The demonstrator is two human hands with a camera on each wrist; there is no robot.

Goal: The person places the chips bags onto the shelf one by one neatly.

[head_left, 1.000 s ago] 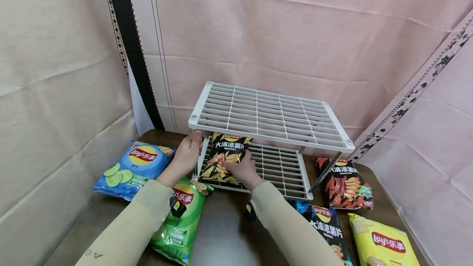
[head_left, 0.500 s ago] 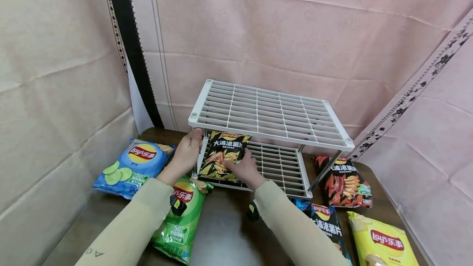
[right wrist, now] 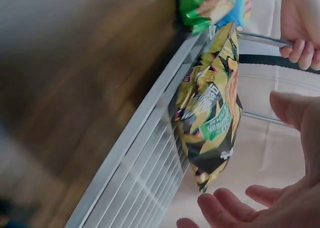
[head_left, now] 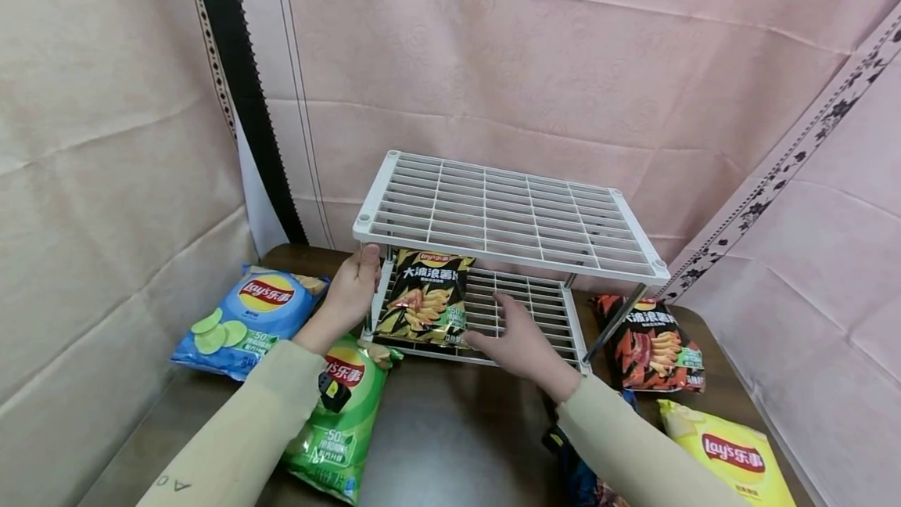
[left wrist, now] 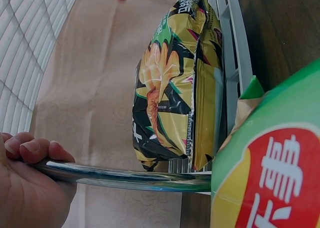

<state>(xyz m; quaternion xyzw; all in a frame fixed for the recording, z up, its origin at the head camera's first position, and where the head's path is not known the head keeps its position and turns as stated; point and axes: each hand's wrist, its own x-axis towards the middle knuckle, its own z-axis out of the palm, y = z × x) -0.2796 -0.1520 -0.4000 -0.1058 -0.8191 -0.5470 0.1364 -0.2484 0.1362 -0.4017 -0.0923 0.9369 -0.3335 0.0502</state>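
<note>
A two-tier white rack (head_left: pixel 507 215) with chrome posts stands at the back of the table. My left hand (head_left: pixel 352 286) grips its front left post (left wrist: pixel 130 177) just under the top shelf, fingers curled round the metal. On the lower shelf, at its left end, lies a black and gold bag of chips (head_left: pixel 425 297), label up. My right hand (head_left: pixel 521 339) is just right of that bag, fingers spread and holding nothing. In the right wrist view the fingers (right wrist: pixel 225 208) and thumb stand apart from the bag.
A blue chip bag (head_left: pixel 249 319) and a green one (head_left: pixel 338 421) lie left of and before the rack. To the right are a red and black bag (head_left: pixel 655 346), a yellow bag (head_left: pixel 728 452) and a dark blue bag (head_left: pixel 587 483), partly under the right sleeve. Cloth hangs behind.
My right hand has let go of the black and gold chip bag and drawn off to the right. The bag stays on the lower shelf. My left hand keeps its grip on the post.
</note>
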